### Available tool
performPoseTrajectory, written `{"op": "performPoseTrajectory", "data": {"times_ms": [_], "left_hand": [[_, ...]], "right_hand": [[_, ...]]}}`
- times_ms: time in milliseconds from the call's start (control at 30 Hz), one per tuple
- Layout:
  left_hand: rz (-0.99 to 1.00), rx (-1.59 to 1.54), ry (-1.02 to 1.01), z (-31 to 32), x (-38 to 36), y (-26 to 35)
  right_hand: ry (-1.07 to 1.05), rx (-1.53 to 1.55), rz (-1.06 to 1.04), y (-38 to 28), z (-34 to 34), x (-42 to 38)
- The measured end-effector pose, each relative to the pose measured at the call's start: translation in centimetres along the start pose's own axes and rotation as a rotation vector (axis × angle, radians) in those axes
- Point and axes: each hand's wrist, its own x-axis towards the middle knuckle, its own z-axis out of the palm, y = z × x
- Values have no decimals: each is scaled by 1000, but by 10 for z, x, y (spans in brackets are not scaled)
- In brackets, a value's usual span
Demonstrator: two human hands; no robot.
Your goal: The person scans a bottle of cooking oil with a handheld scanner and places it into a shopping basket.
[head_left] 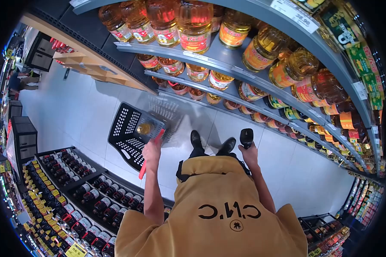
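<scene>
My left hand [152,153] is closed around the red handle [142,169] of a black shopping basket [125,124] with perforated sides. Inside the basket is a container with yellow contents [144,128], probably a bottle seen from above. On the other side of my body, my right hand [249,155] grips a black handheld device [246,136] that looks like a barcode scanner; its face is too dark to read. Both arms hang low beside my tan shirt [227,192], the basket out to the left above the floor.
Curved grey shelves [227,62] ahead and to the right carry large bottles of golden oil [194,28] with price tags. Behind on the left stand racks of dark bottles [103,205]. A person [23,81] is far off at the left. Pale floor tiles [283,150] run between.
</scene>
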Motion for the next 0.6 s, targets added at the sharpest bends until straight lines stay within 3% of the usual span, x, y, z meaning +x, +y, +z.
{"op": "performPoseTrajectory", "data": {"times_ms": [167,267,600], "left_hand": [[12,-3,129,19,-19,8],[-27,39,83,17,-32,21],[-86,34,130,40,-78,44]], "right_hand": [[-3,-37,-14,27,-22,21],[-16,38,-90,50,-37,39],[-132,50,-33,100,-92,69]]}}
